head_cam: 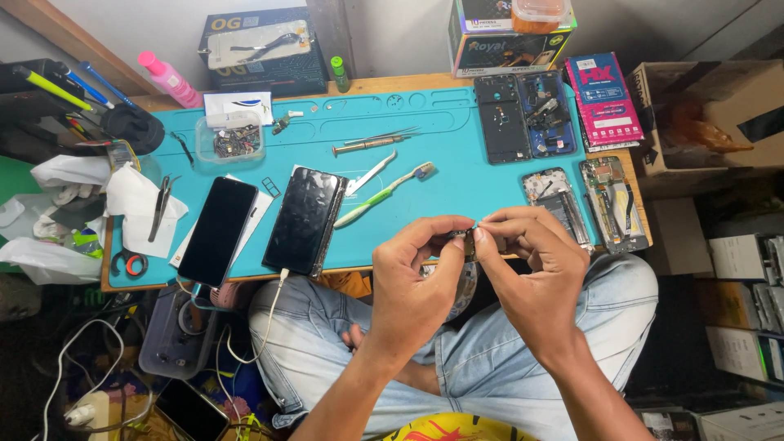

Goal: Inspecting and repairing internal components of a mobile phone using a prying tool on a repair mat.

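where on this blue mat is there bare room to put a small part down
Bare mat lies between the screwdriver and the opened phone frames. Another patch sits right of the toothbrush. The left side is crowded with phones and a parts tray.

— What's pinched between the hands?

— A small dark part (470, 242), mostly covered by the fingertips (457, 229); too small to tell its kind.

— And the clear plastic box of tiny bits (230, 140)?

— Just a blur of specks.

— The black phone lying on the floor (191, 411)?

— Its lower corner runs under the picture's bottom edge, and both forearms are cut off there too.
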